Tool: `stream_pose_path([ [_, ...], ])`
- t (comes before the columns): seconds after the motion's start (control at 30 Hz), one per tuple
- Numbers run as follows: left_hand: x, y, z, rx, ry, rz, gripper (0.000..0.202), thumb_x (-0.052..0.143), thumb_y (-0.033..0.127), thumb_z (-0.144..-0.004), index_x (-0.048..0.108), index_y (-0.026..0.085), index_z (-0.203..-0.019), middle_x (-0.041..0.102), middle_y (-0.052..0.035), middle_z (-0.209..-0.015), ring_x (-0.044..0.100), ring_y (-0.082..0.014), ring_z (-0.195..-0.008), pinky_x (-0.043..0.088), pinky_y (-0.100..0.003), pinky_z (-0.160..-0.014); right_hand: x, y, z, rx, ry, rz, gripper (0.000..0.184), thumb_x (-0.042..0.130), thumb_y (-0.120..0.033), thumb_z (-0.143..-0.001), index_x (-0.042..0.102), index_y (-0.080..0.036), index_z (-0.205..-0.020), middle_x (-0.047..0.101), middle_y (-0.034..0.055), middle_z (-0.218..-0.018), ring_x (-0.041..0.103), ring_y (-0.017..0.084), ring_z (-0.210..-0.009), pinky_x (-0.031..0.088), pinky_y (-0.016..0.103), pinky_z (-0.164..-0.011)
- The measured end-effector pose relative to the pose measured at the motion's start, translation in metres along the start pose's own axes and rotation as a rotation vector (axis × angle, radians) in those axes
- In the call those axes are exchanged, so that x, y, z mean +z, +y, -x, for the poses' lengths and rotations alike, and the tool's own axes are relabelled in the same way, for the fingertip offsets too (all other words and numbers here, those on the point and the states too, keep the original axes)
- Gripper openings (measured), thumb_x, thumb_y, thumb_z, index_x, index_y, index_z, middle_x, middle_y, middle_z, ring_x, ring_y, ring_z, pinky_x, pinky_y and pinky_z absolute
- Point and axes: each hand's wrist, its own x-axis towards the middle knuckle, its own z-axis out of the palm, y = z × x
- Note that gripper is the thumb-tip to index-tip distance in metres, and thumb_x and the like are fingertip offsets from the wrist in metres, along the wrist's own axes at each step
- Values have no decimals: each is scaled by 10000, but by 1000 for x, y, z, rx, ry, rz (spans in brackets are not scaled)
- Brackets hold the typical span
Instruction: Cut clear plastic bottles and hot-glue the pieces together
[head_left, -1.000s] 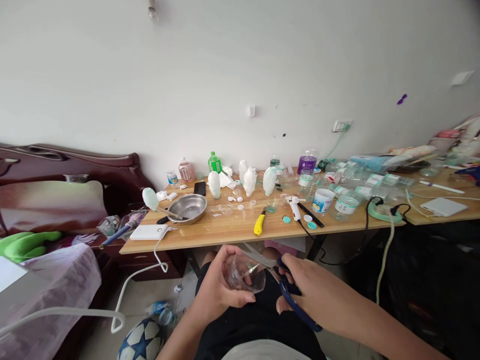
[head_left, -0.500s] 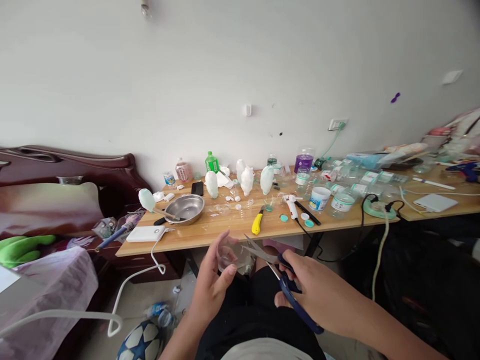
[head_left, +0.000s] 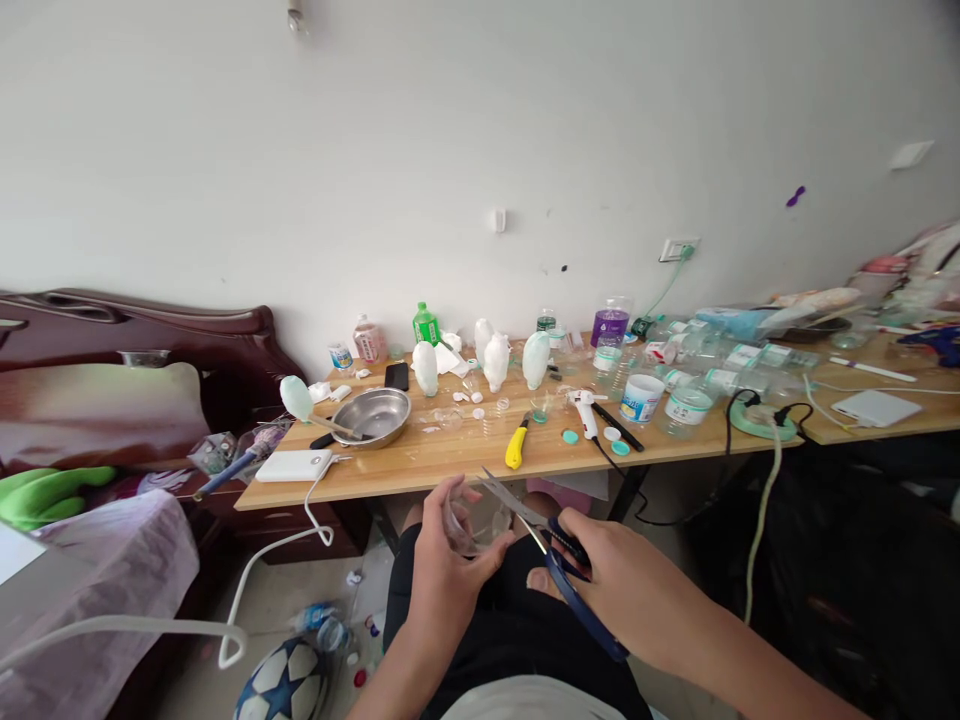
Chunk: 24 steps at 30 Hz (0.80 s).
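My left hand (head_left: 450, 560) is wrapped round a clear piece of cut plastic bottle (head_left: 476, 525), held above my lap just off the table's front edge. Dark blue scissors (head_left: 566, 570) are in my right hand (head_left: 622, 570), with fingers through the handles. Their blades point left, reaching to the rim of the plastic piece; whether they touch it I cannot tell. On the table (head_left: 420, 470) just beyond lies a yellow utility knife (head_left: 517, 443). A white glue gun (head_left: 585, 415) rests to its right, beside green bottle caps (head_left: 620, 448).
Several white-coated, egg-shaped forms (head_left: 496, 362) stand mid-table. A metal bowl (head_left: 371, 415) with a brush across it sits at left, near a white power bank (head_left: 294, 465) whose cable hangs off the edge. Clear bottles (head_left: 686, 405) and a power strip (head_left: 761, 420) occupy the right.
My left hand has moved right with the plastic piece, turning inward. The scissors have shifted slightly left, so blades and plastic are closer, and the blades have come nearer together.
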Motion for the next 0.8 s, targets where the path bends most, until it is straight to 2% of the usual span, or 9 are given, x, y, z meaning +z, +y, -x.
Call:
stream_pose_path([
  [0.13, -1, 0, -3, 28, -12, 2, 619, 839, 234, -648, 482, 244, -1154, 606, -6, -965, 541, -125, -739, 449, -243, -663, 0, 3, -2, -37, 4, 14, 320, 621, -530, -824, 481, -250, -756, 671, -11, -712, 602, 185, -634, 280, 260, -544],
  [0.3, -8, 3, -12, 21, -122, 148, 691, 902, 249, -564, 454, 239, -1090, 608, 14, -914, 452, -77, -596, 381, -194, -530, 1, 9, -3, -85, 62, 108, 353, 625, -556, -820, 468, -250, -738, 663, -12, -681, 601, 187, -607, 282, 263, -546],
  [0.5, -8, 7, -11, 21, -130, 139, 650, 883, 260, -602, 444, 235, -1080, 606, 10, -911, 436, -71, -588, 377, -193, -524, 4, 10, -7, -66, 105, 231, 384, 549, -582, -860, 437, -249, -704, 659, 2, -634, 656, 238, -635, 264, 278, -547],
  [0.57, -8, 7, -9, 34, -116, 113, 632, 871, 258, -617, 440, 240, -1079, 608, 8, -920, 438, -74, -591, 388, -197, -528, 2, 13, -9, -59, 80, 221, 354, 577, -548, -847, 430, -252, -719, 675, 6, -668, 671, 251, -676, 280, 281, -555],
  [0.67, -6, 5, -7, 60, -125, 70, 605, 850, 246, -643, 438, 248, -1087, 606, 2, -953, 445, -80, -605, 407, -207, -544, -2, 18, -9, -79, -38, 92, 262, 649, -393, -802, 427, -255, -796, 709, 9, -809, 685, 238, -783, 362, 272, -617],
  [0.73, -5, 4, -4, 61, -164, 43, 604, 844, 238, -654, 439, 252, -1102, 606, 3, -964, 460, -84, -624, 413, -209, -560, -4, 20, -7, -104, -92, 27, 245, 651, -302, -780, 418, -254, -836, 707, 13, -883, 680, 221, -834, 402, 266, -670],
  [0.8, -4, 3, -2, 46, -222, 25, 620, 850, 230, -649, 440, 256, -1113, 608, 10, -957, 477, -86, -645, 413, -208, -577, -4, 21, -5, -138, -77, 36, 263, 660, -295, -766, 414, -252, -849, 691, 25, -915, 663, 226, -883, 420, 270, -709],
])
